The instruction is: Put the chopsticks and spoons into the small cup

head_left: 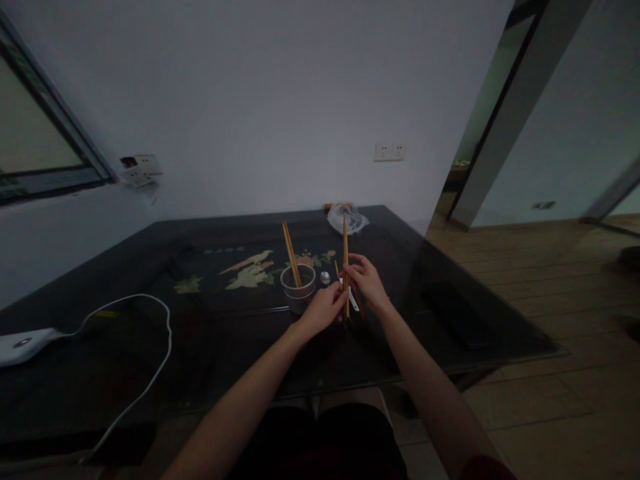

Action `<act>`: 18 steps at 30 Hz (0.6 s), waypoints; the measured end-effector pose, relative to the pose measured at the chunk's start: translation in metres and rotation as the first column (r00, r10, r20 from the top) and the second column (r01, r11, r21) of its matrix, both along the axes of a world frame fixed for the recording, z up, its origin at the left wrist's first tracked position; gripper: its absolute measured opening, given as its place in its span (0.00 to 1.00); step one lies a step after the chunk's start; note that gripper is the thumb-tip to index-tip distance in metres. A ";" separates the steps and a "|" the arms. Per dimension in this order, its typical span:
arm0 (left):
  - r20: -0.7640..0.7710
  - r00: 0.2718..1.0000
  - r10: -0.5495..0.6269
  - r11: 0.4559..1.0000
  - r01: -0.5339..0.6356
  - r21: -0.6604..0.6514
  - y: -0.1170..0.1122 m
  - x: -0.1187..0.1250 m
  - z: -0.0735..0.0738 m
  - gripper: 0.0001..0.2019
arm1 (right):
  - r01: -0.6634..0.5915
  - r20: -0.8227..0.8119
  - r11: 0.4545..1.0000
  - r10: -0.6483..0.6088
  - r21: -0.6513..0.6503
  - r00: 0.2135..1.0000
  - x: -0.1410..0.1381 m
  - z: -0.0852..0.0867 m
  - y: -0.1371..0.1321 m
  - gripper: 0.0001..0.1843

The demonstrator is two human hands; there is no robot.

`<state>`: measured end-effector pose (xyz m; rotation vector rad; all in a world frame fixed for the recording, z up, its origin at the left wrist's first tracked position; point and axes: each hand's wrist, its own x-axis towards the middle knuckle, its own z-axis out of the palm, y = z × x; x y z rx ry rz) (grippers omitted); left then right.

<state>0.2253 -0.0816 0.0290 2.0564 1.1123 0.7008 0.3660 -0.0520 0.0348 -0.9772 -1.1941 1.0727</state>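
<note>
Chopsticks [291, 253] already lean in the cup [299, 302], other sticks [345, 243] beside it are clamped in the left hand's [327, 307] and right hand's [369, 280] grip, and a spoon [325, 278] lies outside on the counter [225, 353].

The left forearm [245, 390] and right forearm [425, 367] are held forward, bare and angled inward. The left hand [326, 307] is placed slightly nearer the body than the right hand [368, 280]; the fingers [355, 269] of the 2 hands are curled in a grip.

Dim room, pale wall [280, 120], dark table [235, 347], wooden floor [565, 380]
</note>
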 end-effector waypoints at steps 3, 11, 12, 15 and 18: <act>-0.067 0.998 0.008 0.998 -0.004 0.066 0.001 -0.001 0.003 0.11 | -0.009 0.010 1.000 0.008 0.030 1.000 0.000 0.004 -0.002 0.24; -0.097 0.995 -0.032 0.979 0.051 0.197 0.002 -0.009 0.014 0.08 | -0.045 0.104 0.990 0.031 0.131 0.994 -0.002 0.016 -0.013 0.18; -0.097 0.995 -0.035 0.979 0.053 0.196 0.000 -0.011 0.017 0.08 | -0.054 0.116 0.988 0.038 0.142 0.993 -0.002 0.018 -0.015 0.18; -0.069 0.997 -0.019 0.973 0.034 0.227 -0.007 -0.019 0.023 0.08 | -0.086 0.140 0.981 0.062 0.172 0.988 -0.005 0.022 -0.022 0.17; -0.062 0.998 -0.007 0.965 0.023 0.262 -0.013 -0.028 0.021 0.07 | -0.155 0.168 0.966 0.121 0.208 0.978 -0.009 0.021 -0.026 0.15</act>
